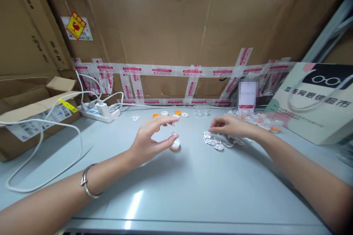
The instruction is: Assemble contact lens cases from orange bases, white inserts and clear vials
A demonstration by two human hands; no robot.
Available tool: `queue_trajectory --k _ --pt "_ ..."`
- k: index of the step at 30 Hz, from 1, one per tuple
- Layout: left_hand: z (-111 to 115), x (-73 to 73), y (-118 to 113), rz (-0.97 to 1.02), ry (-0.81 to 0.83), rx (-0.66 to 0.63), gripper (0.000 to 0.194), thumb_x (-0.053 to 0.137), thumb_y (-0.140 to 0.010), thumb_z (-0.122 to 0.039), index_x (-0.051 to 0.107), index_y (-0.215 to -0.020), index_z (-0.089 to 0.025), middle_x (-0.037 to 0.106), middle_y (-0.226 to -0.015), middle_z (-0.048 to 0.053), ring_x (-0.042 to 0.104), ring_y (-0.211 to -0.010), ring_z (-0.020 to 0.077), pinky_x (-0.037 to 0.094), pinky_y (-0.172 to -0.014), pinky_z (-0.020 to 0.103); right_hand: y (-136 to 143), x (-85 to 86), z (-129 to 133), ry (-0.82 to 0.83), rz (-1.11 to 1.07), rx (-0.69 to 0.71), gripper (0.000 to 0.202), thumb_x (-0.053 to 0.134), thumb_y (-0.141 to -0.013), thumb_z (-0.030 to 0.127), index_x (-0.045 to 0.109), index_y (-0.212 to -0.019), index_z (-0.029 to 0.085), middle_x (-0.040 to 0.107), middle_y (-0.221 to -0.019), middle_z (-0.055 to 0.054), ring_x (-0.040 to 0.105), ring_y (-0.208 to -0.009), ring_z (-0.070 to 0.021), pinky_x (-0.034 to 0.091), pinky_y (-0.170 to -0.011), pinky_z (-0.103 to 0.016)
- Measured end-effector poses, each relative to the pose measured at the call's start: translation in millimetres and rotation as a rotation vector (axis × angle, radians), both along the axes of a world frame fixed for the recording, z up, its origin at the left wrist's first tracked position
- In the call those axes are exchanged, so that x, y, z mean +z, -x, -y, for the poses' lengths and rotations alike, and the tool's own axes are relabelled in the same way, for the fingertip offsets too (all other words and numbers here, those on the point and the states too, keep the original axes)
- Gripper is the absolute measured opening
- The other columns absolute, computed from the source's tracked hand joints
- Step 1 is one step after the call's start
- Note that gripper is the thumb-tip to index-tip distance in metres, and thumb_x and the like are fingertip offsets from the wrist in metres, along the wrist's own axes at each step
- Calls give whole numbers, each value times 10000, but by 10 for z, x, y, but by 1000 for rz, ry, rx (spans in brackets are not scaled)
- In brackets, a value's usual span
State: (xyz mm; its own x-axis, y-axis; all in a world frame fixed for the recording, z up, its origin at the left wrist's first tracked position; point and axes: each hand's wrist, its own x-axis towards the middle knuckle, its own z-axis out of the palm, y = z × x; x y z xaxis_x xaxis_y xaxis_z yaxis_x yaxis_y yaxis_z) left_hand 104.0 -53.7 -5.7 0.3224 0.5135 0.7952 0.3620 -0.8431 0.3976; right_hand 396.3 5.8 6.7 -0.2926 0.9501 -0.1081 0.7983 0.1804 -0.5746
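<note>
My left hand [151,137] is raised above the table, thumb and fingertips pinching a small white openwork plastic piece [174,127] by its two ends. Just below that piece stands a round white-and-orange plastic part [174,145]. My right hand [230,125] is at a loose pile of flat white openwork plastic pieces [217,143], its fingers closed at the edge of the leftmost piece [206,135]. Behind my left hand lie an orange ring [178,112] and white round parts [184,115]. Part of the pile is hidden under my right hand.
Clear plastic parts [202,110] stand at the back, with more clear and orange parts [264,120] beyond my right forearm. A paper bag [317,117] is at right. On the left are a power strip [103,113], a white cable [41,121] and an open carton [30,128].
</note>
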Motion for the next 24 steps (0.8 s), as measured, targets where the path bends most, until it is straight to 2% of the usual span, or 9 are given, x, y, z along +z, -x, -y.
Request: queue_trajectory --k 4,8,15,18,21,24 --pt "-20 3 -6 -17 -38 -7 356 636 -755 -146 558 -1097 -204 654 -989 54 568 -789 132 476 -691 274 38 -166 -72 43 -7 29 344 681 -603 500 635 -707 176 684 -695 -33 603 -662 -170 425 -573 -245" --pt "-34 15 -4 -30 -68 -61 347 621 -769 -135 553 -1104 -192 654 -957 51 585 -811 128 490 -735 277 60 -213 -110 20 -47 -1 315 688 -587 472 635 -655 169 676 -641 -28 600 -620 -157 426 -551 -238" --pt "-39 28 -3 -58 -63 -73 357 615 -766 -125 554 -1114 -184 652 -950 63 594 -807 137 506 -737 291 -48 -116 -58 2 -43 10 187 681 -602 339 684 -714 190 668 -615 -24 569 -559 -159 406 -514 -262" --pt "-35 28 -6 -55 -59 -69 354 616 -766 -121 555 -1110 -183 649 -952 62 592 -807 134 504 -745 290 -26 -51 -14 -75 -40 -29 154 659 -607 285 675 -735 201 634 -591 -3 537 -535 -142 380 -494 -253" --pt "-33 32 -5 -44 -57 -66 355 618 -769 -125 552 -1112 -191 645 -972 65 586 -820 136 503 -742 293 129 21 65 -151 -118 -38 125 597 -659 269 653 -736 188 592 -598 12 508 -555 -123 366 -514 -241" --pt "-30 36 -4 -36 -73 -61 349 625 -772 -141 554 -1109 -193 641 -995 75 587 -825 140 505 -748 298 432 74 195 -131 -252 3 157 549 -694 259 652 -783 180 528 -586 32 459 -540 -103 332 -511 -235"
